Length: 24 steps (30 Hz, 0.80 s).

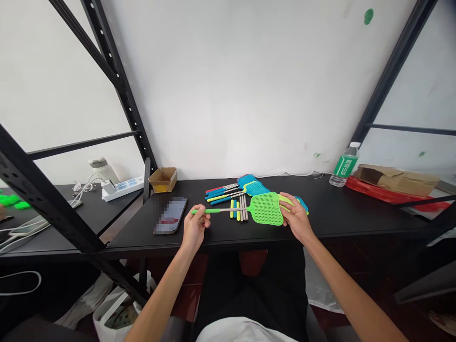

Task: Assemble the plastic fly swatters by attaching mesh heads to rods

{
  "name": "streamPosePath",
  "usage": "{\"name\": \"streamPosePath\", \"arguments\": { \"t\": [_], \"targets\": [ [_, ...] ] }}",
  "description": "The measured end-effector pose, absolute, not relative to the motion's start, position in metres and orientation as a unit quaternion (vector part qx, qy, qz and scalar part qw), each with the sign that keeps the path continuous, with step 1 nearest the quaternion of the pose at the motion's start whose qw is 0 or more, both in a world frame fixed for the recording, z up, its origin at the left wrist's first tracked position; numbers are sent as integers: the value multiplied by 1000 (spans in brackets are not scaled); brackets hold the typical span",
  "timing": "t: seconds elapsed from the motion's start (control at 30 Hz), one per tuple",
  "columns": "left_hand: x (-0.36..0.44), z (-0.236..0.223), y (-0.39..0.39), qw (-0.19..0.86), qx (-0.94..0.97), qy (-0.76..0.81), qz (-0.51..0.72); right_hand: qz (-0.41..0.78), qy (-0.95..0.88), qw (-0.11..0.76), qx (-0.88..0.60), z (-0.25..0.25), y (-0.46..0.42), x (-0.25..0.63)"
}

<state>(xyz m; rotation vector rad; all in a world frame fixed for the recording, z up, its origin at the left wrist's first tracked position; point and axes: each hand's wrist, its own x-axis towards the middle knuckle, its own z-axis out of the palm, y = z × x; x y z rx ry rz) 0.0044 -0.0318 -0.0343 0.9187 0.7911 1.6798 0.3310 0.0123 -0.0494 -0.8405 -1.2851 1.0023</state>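
Flyswatter (266, 209) between both outstretched hands (195, 225) (297, 218)

We can read no wording with certainty. On the clear bottle (342, 172), we see a green label (345, 166) bearing white characters, too small and blurred for us to make out. On the phone (171, 216), the screen is pixelated, so we can read nothing there. On the white power strip (123, 188), we see bluish marks by the sockets, likewise too small for us to decipher.
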Motion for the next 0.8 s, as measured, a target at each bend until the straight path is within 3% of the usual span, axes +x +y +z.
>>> {"name": "streamPosePath", "arguments": {
  "t": [0.8],
  "targets": [
    [5,-34,-32,498,386,337,699,401,-579,600,-379,-50,15,331]
  ]
}}
